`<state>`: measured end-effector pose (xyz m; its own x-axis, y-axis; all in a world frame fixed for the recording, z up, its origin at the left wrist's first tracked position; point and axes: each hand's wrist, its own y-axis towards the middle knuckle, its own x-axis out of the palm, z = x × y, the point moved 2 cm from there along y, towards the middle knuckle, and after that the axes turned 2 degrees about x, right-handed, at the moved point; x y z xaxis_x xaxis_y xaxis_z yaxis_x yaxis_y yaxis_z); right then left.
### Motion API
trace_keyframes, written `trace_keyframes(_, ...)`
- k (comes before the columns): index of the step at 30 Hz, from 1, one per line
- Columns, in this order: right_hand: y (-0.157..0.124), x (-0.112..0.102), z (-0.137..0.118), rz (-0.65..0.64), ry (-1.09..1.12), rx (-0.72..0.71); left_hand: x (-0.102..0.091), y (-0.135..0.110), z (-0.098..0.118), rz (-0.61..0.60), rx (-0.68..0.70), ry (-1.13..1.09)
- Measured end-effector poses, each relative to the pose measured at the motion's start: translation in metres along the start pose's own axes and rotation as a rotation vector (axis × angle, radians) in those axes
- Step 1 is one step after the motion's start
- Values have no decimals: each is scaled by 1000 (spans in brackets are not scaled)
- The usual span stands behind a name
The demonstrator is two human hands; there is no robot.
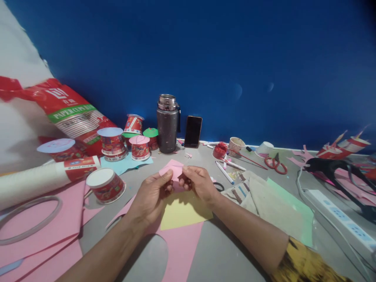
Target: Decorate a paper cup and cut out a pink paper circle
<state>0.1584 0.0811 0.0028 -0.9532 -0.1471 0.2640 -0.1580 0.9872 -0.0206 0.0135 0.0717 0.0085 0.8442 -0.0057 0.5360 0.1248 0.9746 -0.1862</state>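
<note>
A small piece of pink paper (174, 169) is held up between my two hands, above the table. My left hand (154, 194) pinches its left side with thumb and fingers. On its right edge, the thumb and fingertips of my right hand (199, 182) close as well. Beneath my hands lies a yellow sheet (185, 213), partly hidden by them. Under that is a larger pink sheet (182, 250) with a curved piece cut out.
Paper cups with coloured lids (140, 147) stand left, near a dark thermos (167, 125) and a propped phone (193, 132). Markers (225, 173), red-handled scissors (276, 164), a folded cloth (264, 199) and a white power strip (340, 217) lie to the right.
</note>
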Motion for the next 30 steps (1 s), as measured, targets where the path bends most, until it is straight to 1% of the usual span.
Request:
trace_keyframes(3,1,-2,2,-30,56,35,3,-2,2,-16,-2,-12)
trace_keyframes(7,1,1,2,-45,84,73,5,-3,1,-61,-58,-69)
trace_keyframes(15,2,-1,1,-29,132,78,3,-3,1,-78,-100,-114)
trace_keyframes(20,7,-3,4,-44,127,78,3,-4,1,-96,-113,-123)
trace_keyframes(23,9,-3,4,-1,100,57,3,-4,-1,-85,-116,-127)
trace_keyframes(27,9,-6,2,87,-16,14,3,-3,-1,-54,-135,-123)
trace_keyframes(30,9,-10,1,97,-70,19,3,-1,1,-42,-151,-99)
